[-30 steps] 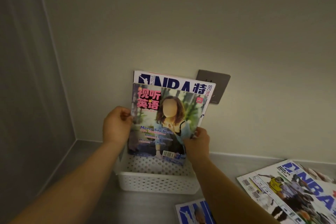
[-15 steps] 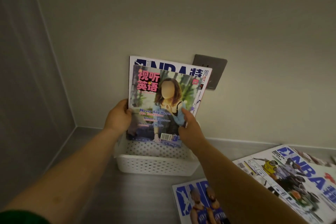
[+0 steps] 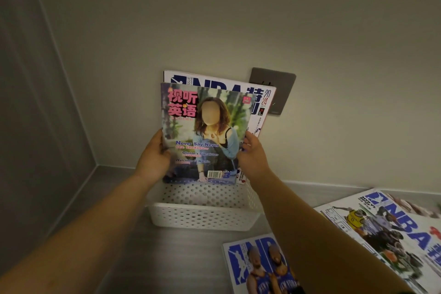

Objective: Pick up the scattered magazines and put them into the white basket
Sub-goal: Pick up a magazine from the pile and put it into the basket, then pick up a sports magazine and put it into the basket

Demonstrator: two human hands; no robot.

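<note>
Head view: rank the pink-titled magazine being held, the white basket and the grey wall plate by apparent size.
1. pink-titled magazine, largest.
2. white basket, partly hidden by it.
3. grey wall plate, smallest; it is partly covered and farthest away, so its true size is unsure.

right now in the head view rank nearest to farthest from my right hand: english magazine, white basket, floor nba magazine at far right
1. English magazine: in the grip of the right hand.
2. White basket: just below.
3. NBA magazine: on floor, far right.
</note>
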